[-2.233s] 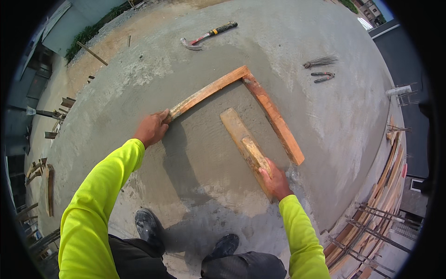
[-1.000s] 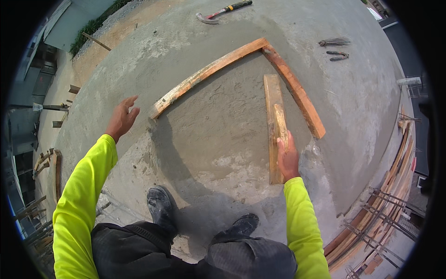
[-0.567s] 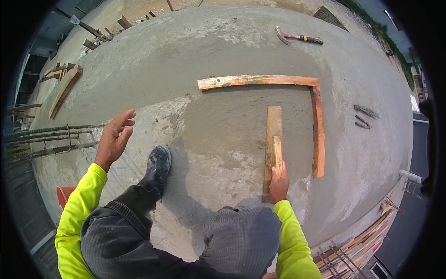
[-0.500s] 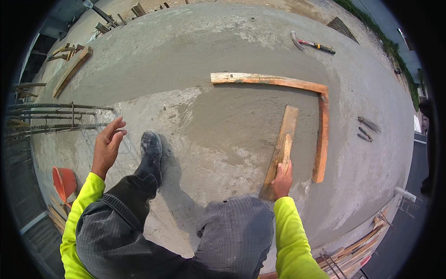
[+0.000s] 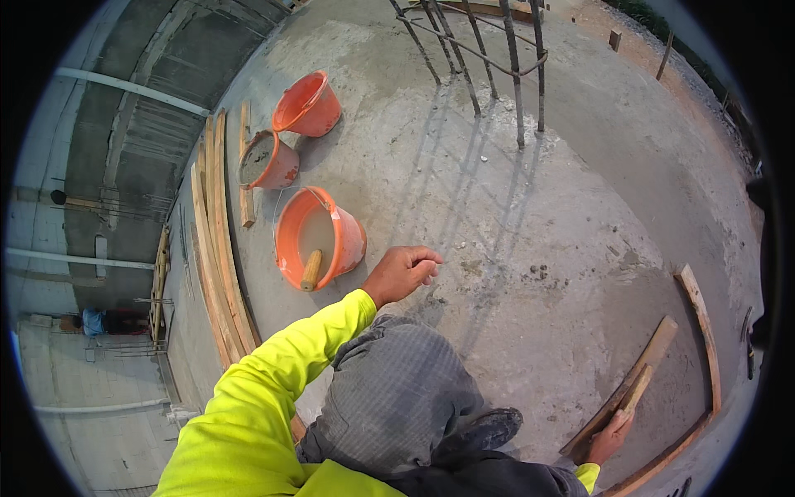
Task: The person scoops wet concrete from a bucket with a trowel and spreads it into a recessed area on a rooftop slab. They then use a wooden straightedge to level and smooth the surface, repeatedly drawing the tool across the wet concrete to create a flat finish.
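Observation:
My right hand [image 5: 609, 439] is closed round the handle of a long wooden float [image 5: 656, 352], whose board rests on the grey concrete at the lower right. Beyond the board lies a wooden strip [image 5: 704, 331], joined at a corner to a second strip [image 5: 675, 455]. With nothing in it, my left hand [image 5: 403, 275] hovers above the slab, its fingers loosely bent and slightly apart. The nearest thing to it is an orange bucket [image 5: 352, 244] holding murky grey water, from which a wooden handle [image 5: 311, 272] sticks out. The rest of that tool is hidden.
Behind it stand an orange bucket of grey mix [image 5: 277, 166] and another orange bucket [image 5: 319, 116]. Long timbers [image 5: 219, 248] lie along the left, beside a block wall [image 5: 124, 141]. Upright rebar [image 5: 515, 74] rises from the slab at the top.
The view has swung left, bringing the buckets, timbers and wall into sight; the hammer has left it. My left hand is now near a bucket; my right still grips the float.

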`<state>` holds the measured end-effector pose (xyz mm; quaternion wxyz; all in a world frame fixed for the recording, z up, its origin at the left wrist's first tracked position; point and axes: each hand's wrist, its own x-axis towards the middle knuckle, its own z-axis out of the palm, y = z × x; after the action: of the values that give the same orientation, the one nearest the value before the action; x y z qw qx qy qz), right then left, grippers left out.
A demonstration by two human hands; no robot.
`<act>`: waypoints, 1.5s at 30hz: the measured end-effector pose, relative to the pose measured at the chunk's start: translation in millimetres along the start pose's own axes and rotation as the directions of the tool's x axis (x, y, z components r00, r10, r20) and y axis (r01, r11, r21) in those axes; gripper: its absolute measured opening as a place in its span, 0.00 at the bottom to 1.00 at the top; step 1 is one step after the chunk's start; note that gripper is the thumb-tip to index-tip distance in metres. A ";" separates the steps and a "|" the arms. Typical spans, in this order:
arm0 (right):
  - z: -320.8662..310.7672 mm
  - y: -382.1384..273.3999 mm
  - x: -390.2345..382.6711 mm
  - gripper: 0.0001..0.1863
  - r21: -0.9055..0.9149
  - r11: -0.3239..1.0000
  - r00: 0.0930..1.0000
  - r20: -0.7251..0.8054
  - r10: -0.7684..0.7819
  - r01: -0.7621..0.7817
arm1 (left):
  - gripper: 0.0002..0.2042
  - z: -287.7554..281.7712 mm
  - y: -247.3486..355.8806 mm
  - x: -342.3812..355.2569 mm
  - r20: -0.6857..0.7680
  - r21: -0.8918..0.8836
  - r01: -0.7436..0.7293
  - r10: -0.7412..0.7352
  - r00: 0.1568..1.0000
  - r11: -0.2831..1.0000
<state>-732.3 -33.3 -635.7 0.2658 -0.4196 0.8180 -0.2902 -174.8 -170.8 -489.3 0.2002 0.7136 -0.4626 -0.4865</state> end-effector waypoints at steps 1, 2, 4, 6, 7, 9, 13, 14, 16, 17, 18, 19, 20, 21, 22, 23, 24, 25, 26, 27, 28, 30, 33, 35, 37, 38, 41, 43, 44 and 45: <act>-3.1 1.8 2.9 0.28 -0.027 0.967 0.967 -0.040 0.251 -0.252 | 0.12 -8.5 -17.9 -10.1 -0.154 -0.018 -0.096 0.092 0.984 0.995; -4.5 0.8 4.4 0.28 0.043 0.979 0.979 0.034 0.200 -0.202 | 0.10 -24.0 -38.9 -16.7 -0.335 -0.064 -0.096 0.069 0.940 0.993; -5.0 -8.3 0.2 0.27 0.039 0.991 0.992 0.032 0.125 -0.127 | 0.07 -67.9 -88.6 -23.8 -0.590 -0.213 -0.347 0.163 0.791 0.913; 3.4 -22.3 -10.4 0.26 0.159 0.985 0.991 0.126 0.051 -0.071 | 0.07 -136.6 -143.2 -17.4 -0.676 -0.198 -0.277 0.074 0.733 0.940; 9.2 -28.8 -16.2 0.25 0.142 0.988 0.988 0.150 0.045 -0.066 | 0.06 -179.3 -169.2 -9.2 -0.648 -0.229 -0.108 -0.068 0.758 0.967; 22.7 -42.6 -26.9 0.26 -0.009 0.999 0.983 0.177 0.047 -0.047 | 0.04 -251.4 -223.3 20.5 -0.398 -0.554 0.183 -0.451 0.799 0.812; 39.9 -72.5 -44.6 0.28 -0.010 0.985 0.957 0.237 -0.165 0.173 | 0.08 -306.5 -326.3 72.2 -0.226 -0.634 0.362 -0.611 0.759 0.684; 42.3 -77.5 -46.1 0.29 -0.018 0.991 0.952 0.280 -0.119 0.129 | 0.10 -309.5 -334.4 78.9 -0.253 -0.608 0.329 -0.569 0.782 0.723; 47.5 -82.8 -48.1 0.29 -0.013 0.996 0.948 0.310 -0.075 0.083 | 0.14 -300.5 -325.8 77.4 -0.132 -0.733 0.259 -0.505 0.853 0.629; 49.0 -83.1 -49.2 0.29 0.002 0.997 0.947 0.312 -0.076 0.080 | 0.15 -291.0 -305.5 74.4 -0.103 -0.750 0.224 -0.443 0.890 0.623; 48.0 -81.2 -49.6 0.29 0.022 0.997 0.949 0.308 -0.071 0.068 | 0.17 -279.7 -274.4 67.4 -0.110 -0.751 0.223 -0.451 0.886 0.621; 45.3 -77.8 -51.3 0.28 0.040 0.998 0.944 0.323 -0.062 0.052 | 0.17 -265.1 -236.5 54.2 -0.156 -0.721 0.185 -0.416 0.896 0.668; 41.4 -73.2 -54.1 0.28 0.043 0.997 0.950 0.304 -0.068 0.058 | 0.18 -248.2 -191.7 38.3 -0.189 -0.680 0.168 -0.392 0.900 0.714; 34.8 -67.1 -56.9 0.28 0.045 0.998 0.951 0.302 -0.064 0.053 | 0.18 -220.2 -144.3 31.0 -0.188 -0.626 0.187 -0.379 0.906 0.757; 27.9 -60.0 -62.6 0.28 0.064 0.996 0.953 0.294 -0.075 0.059 | 0.18 -190.8 -95.1 22.6 -0.106 -0.571 0.174 -0.283 0.953 0.802; 17.1 -51.1 -67.8 0.29 0.078 0.997 0.945 0.325 -0.028 0.003 | 0.18 -147.4 -49.4 21.7 -0.054 -0.498 0.162 -0.217 0.975 0.852; 9.1 -42.5 -74.1 0.28 0.046 0.997 0.949 0.312 0.037 -0.054 | 0.17 -100.6 -2.9 24.9 0.050 -0.438 0.119 -0.108 0.993 0.891; -0.2 -33.8 -82.5 0.28 0.053 0.997 0.960 0.278 0.032 -0.048 | 0.18 -51.0 41.2 26.0 0.188 -0.335 0.104 -0.041 0.981 0.937; -10.1 -24.5 -88.2 0.28 0.058 0.998 0.971 0.239 0.021 -0.035 | 0.17 -1.2 81.9 23.5 0.399 -0.257 0.020 0.087 0.913 0.966; -19.1 -14.1 -93.4 0.28 0.076 0.995 0.976 0.213 0.047 -0.065 | 0.16 51.2 119.4 21.8 0.555 -0.184 -0.027 0.126 0.822 0.983; -26.2 -3.0 -103.6 0.28 0.110 0.990 0.982 0.179 0.066 -0.087 | 0.16 103.7 151.5 17.3 0.656 -0.070 -0.160 0.166 0.737 0.985; -32.6 20.7 -121.7 0.28 0.170 0.979 0.992 0.075 0.104 -0.115 | 0.16 208.7 201.4 1.6 0.773 -0.022 -0.278 0.193 0.604 0.960; -39.1 51.2 -155.4 0.28 0.284 0.932 0.971 -0.010 0.239 -0.227 | 0.16 347.6 256.2 -16.8 0.845 -0.068 -0.279 0.204 0.494 0.958; -47.1 64.4 -176.4 0.28 0.323 0.927 0.962 -0.127 0.243 -0.191 | 0.21 419.0 269.4 -23.9 0.791 -0.214 -0.301 0.345 0.505 0.929; -60.0 73.3 -182.0 0.27 0.278 0.933 0.942 -0.180 0.284 -0.228 | 0.25 461.3 260.2 -20.7 0.740 -0.127 -0.436 0.378 0.557 0.891; -66.6 75.2 -176.9 0.27 0.247 0.941 0.938 -0.199 0.282 -0.231 | 0.29 479.5 254.5 -17.9 0.716 -0.069 -0.477 0.377 0.587 0.876; -84.5 78.9 -131.6 0.29 0.155 0.974 0.918 -0.339 0.207 -0.163 | 0.32 478.3 205.2 -0.3 0.702 0.088 -0.663 0.425 0.571 0.744; -86.4 77.0 -85.6 0.30 0.286 0.922 0.869 -0.346 0.354 -0.261 | 0.31 458.9 168.1 20.1 0.653 0.151 -0.739 0.495 0.573 0.656; -86.9 75.4 -61.3 0.31 0.218 0.959 0.916 -0.315 0.247 -0.184 | 0.31 451.0 153.1 34.7 0.621 0.210 -0.703 0.462 0.633 0.680; -83.1 67.3 -50.3 0.31 0.151 0.983 0.925 -0.350 0.149 -0.101 | 0.31 442.5 138.6 47.2 0.582 0.250 -0.670 0.444 0.681 0.699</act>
<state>-798.9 62.2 -615.6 0.1563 -0.2880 0.8574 -0.3969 -623.9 -206.6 -608.9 0.0531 0.4138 -0.7950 -0.4403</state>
